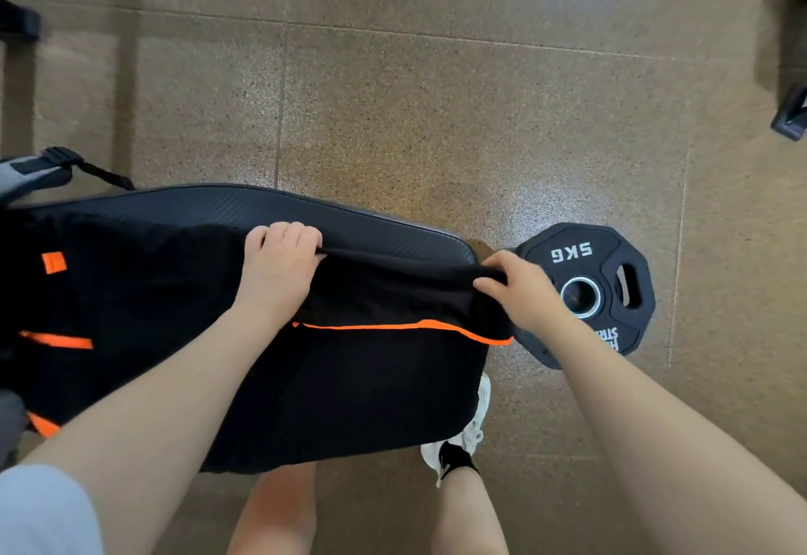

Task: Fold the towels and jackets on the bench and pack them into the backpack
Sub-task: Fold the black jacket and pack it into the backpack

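Gripping black jacket (349,379) with orange trim, spread over bench (270,209): left hand (279,266) and right hand (519,288) grip its far edge.

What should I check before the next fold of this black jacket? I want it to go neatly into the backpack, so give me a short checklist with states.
1. Left hand grips the jacket's far edge: ok.
2. Right hand pinches the same edge at the corner: ok.
3. Edge taut between both hands: ok.
4. Jacket lies flat on the bench: cannot tell; its left part is dark and bunched.
5. Jacket clear of the weight plate on the floor: ok, though the corner hangs close by it.
6. Backpack open and ready: cannot tell; only a strap and a grey part show at the left edge.
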`<state>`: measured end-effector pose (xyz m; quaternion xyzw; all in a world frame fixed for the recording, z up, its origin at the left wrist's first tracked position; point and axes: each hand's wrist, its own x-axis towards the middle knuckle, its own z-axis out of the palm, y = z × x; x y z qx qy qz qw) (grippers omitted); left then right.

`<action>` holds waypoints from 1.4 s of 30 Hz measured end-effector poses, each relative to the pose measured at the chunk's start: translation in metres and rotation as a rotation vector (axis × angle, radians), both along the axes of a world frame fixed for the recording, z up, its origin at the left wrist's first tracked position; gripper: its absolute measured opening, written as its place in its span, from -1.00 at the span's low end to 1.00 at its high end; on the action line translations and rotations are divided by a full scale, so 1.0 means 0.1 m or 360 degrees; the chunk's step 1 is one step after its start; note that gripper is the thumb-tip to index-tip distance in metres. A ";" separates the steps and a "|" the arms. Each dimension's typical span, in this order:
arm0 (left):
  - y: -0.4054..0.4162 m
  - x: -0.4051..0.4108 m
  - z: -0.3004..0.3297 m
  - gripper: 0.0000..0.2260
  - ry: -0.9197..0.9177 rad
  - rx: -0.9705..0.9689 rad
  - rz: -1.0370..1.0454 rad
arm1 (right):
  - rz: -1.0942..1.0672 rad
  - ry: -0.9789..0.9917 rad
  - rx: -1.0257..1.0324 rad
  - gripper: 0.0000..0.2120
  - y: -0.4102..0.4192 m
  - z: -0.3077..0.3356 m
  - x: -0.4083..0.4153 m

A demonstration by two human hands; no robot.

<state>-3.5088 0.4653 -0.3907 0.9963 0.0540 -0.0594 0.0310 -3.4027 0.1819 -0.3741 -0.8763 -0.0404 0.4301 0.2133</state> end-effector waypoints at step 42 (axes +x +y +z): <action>1.58 -1.15 0.40 -0.73 -0.0017 -0.1119 0.1673 | 0.1770 -0.0537 0.0093 -0.53 2.34 0.39 -1.63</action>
